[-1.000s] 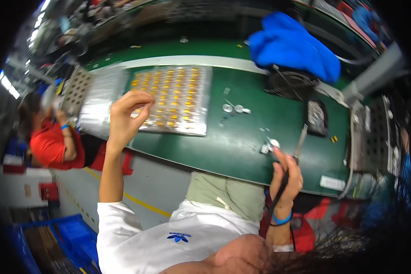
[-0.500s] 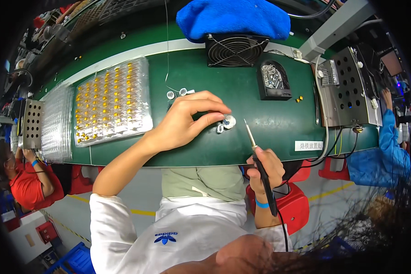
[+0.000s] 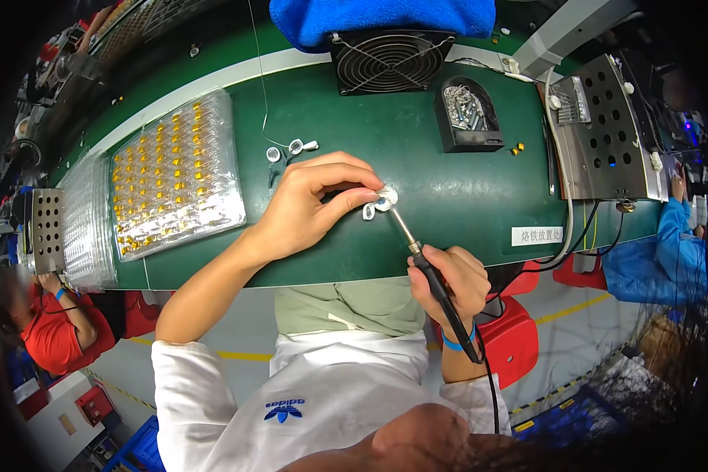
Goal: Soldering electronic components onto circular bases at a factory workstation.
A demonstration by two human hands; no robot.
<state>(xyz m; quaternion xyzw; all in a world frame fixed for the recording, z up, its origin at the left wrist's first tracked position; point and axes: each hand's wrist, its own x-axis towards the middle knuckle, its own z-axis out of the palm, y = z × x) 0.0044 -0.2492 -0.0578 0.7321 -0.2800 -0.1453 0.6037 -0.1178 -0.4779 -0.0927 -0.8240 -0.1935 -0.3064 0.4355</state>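
My left hand (image 3: 311, 206) pinches a small round white part (image 3: 386, 197) with bluish bits inside, just above the green bench. A smaller white oval piece (image 3: 368, 212) hangs beside it, seemingly joined to it. In my right hand (image 3: 458, 282) is a black-handled soldering iron (image 3: 427, 271), held like a pen. Its metal tip reaches the round part's lower right edge; actual contact is too small to make out. Past my left hand lie similar white parts (image 3: 295, 147) with dark leads. A thin wire (image 3: 257, 71) comes down toward them from above.
A clear tray of gold-coloured components (image 3: 177, 175) lies left. Behind are a black fan (image 3: 391, 64), a blue cloth (image 3: 377, 22) and a black bin of metal bits (image 3: 488, 140). A perforated metal box (image 3: 623, 169) stands right. People in red (image 3: 59, 330) and blue (image 3: 679, 244) sit at either side.
The soldering iron has moved up and left with my right hand, bringing its tip from open space to the round white part. My left hand keeps its pinch. The whole view has shifted slightly.
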